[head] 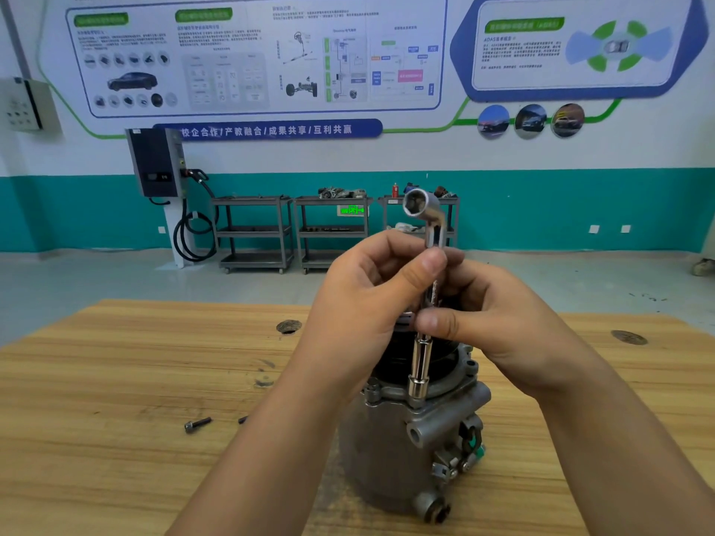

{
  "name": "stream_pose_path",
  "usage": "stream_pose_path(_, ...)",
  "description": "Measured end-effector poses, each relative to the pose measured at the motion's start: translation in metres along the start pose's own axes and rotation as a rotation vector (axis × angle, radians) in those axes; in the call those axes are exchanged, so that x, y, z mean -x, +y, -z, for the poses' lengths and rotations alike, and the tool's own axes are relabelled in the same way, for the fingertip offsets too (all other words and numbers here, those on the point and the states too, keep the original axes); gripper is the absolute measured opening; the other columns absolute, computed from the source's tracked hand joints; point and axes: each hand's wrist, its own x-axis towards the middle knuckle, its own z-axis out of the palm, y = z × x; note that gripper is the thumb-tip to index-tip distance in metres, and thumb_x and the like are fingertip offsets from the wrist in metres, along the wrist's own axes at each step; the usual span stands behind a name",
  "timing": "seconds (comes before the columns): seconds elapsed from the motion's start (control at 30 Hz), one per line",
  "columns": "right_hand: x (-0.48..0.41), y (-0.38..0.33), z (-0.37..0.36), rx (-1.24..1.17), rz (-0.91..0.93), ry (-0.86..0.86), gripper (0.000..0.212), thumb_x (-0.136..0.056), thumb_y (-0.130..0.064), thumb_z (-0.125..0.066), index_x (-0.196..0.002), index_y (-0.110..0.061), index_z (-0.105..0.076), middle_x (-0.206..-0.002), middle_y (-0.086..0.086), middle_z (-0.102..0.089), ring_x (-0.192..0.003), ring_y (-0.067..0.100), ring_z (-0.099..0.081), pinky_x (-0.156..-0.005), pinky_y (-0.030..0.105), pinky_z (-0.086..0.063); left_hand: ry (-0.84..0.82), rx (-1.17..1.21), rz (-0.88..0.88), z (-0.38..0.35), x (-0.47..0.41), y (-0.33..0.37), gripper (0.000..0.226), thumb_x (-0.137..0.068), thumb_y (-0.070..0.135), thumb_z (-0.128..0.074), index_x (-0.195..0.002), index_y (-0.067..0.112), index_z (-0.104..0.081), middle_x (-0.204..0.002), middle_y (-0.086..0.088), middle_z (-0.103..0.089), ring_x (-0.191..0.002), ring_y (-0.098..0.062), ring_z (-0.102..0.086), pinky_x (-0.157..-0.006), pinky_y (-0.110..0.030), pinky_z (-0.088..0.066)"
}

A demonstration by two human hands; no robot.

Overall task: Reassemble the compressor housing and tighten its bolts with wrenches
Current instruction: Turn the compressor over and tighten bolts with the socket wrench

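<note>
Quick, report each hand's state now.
Left hand: closed, gripping the socket wrench near its bend.
Right hand: closed, pinching the same wrench's shaft lower down.

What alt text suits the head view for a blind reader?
The left hand and right hand grip an L-shaped socket wrench standing nearly upright on the rim of a compressor housing on a wooden table. A loose bolt lies nearby.

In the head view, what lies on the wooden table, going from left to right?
Across the table: loose bolt → second bolt, partly hidden → dark round hole → compressor housing → round mark in the wood. The wrench over the housing is left out.
</note>
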Motion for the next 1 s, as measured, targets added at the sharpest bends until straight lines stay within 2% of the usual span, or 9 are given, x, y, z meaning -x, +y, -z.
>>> stream_pose_path(0.13,0.0002,0.0,0.0015,-0.051,0.012,-0.031,0.022,-0.068,-0.02,-0.072,-0.089,-0.02,-0.074,-0.085,-0.001,-0.073,-0.084,0.011,-0.069,-0.072,0.02,-0.053,-0.02,0.003,0.023,-0.0004,0.0003,0.0001,0.013,-0.082,0.019,-0.057,-0.079,0.018,-0.069,-0.088,-0.001,-0.073,-0.083,-0.016,-0.068,-0.072,-0.028,-0.056)
stream_pose_path(0.23,0.0017,-0.0026,0.0029,-0.08,0.012,-0.092,0.023,-0.072,-0.026,-0.067,-0.093,-0.018,-0.075,-0.088,0.001,-0.075,-0.089,0.013,-0.07,-0.075,0.019,-0.051,-0.038,0.018,0.044,-0.0021,0.0023,0.0041,0.015,-0.086,0.022,-0.055,-0.084,0.012,-0.065,-0.087,0.001,-0.073,-0.072,-0.008,-0.067,-0.051,-0.015,-0.048)
stream_pose_path(0.33,0.0029,-0.0029,0.0043,-0.086,0.003,-0.094,0.02,-0.076,-0.022,-0.065,-0.093,-0.019,-0.075,-0.088,0.002,-0.075,-0.09,0.014,-0.07,-0.076,0.018,-0.052,-0.031,-0.003,0.058,-0.0025,0.003,0.0066,0.02,-0.088,0.025,-0.053,-0.081,0.017,-0.07,-0.088,0.001,-0.074,-0.069,-0.008,-0.064,-0.048,-0.013,-0.042)
stream_pose_path(0.43,0.0026,-0.0022,0.0031,-0.095,0.005,-0.07,0.018,-0.073,-0.019,-0.066,-0.088,-0.024,-0.076,-0.081,0.0,-0.074,-0.083,0.012,-0.071,-0.073,0.017,-0.052,-0.036,-0.022,0.06,-0.0012,0.0023,0.0052,0.028,-0.087,0.026,-0.047,-0.079,0.023,-0.074,-0.091,-0.002,-0.074,-0.08,-0.022,-0.065,-0.054,-0.022,-0.047)
stream_pose_path(0.53,0.0013,-0.0021,0.0018,-0.089,0.009,-0.04,0.019,-0.068,-0.019,-0.07,-0.085,-0.026,-0.075,-0.081,-0.001,-0.074,-0.081,0.012,-0.07,-0.071,0.018,-0.052,-0.033,0.016,0.067,-0.0001,0.002,0.0045,0.029,-0.086,0.025,-0.048,-0.082,0.018,-0.076,-0.093,-0.006,-0.073,-0.089,-0.024,-0.069,-0.072,-0.031,-0.057)
stream_pose_path(0.67,0.0007,-0.0021,0.0013,-0.052,0.002,-0.014,0.017,-0.065,-0.018,-0.072,-0.08,-0.026,-0.074,-0.078,-0.002,-0.071,-0.079,0.012,-0.068,-0.068,0.02,-0.052,-0.015,-0.001,0.039,-0.0015,0.0016,0.0049,0.022,-0.084,0.025,-0.053,-0.084,0.015,-0.073,-0.093,-0.008,-0.072,-0.096,-0.029,-0.066,-0.085,-0.04,-0.055)
stream_pose_path(0.8,0.0007,-0.0014,-0.0002,-0.028,0.009,0.03,0.025,-0.062,-0.017,-0.075,-0.085,-0.009,-0.068,-0.079,0.004,-0.068,-0.078,0.013,-0.066,-0.068,0.021,-0.054,0.022,-0.054,0.009,-0.0038,0.0008,0.0037,0.011,-0.075,0.021,-0.064,-0.083,0.015,-0.068,-0.088,-0.006,-0.071,-0.086,-0.02,-0.066,-0.082,-0.036,-0.055)
stream_pose_path(0.9,0.0006,-0.0026,-0.0023,-0.034,0.017,0.033,0.029,-0.06,-0.019,-0.077,-0.088,-0.012,-0.07,-0.085,0.011,-0.07,-0.082,0.016,-0.068,-0.07,0.022,-0.055,0.036,-0.073,0.001,-0.0041,0.0006,0.0016,0.007,-0.072,0.019,-0.067,-0.078,0.016,-0.068,-0.085,-0.005,-0.071,-0.08,-0.015,-0.065,-0.075,-0.031,-0.055)
stream_pose_path(1.0,0.0003,-0.0017,-0.0014,-0.042,0.027,0.024,0.025,-0.063,-0.019,-0.075,-0.087,-0.016,-0.072,-0.083,0.004,-0.072,-0.082,0.014,-0.069,-0.069,0.02,-0.053,0.028,-0.069,0.015,-0.0024,-0.0002,0.0004,0.009,-0.074,0.021,-0.064,-0.074,0.02,-0.073,-0.084,-0.002,-0.072,-0.082,-0.016,-0.066,-0.078,-0.033,-0.054)
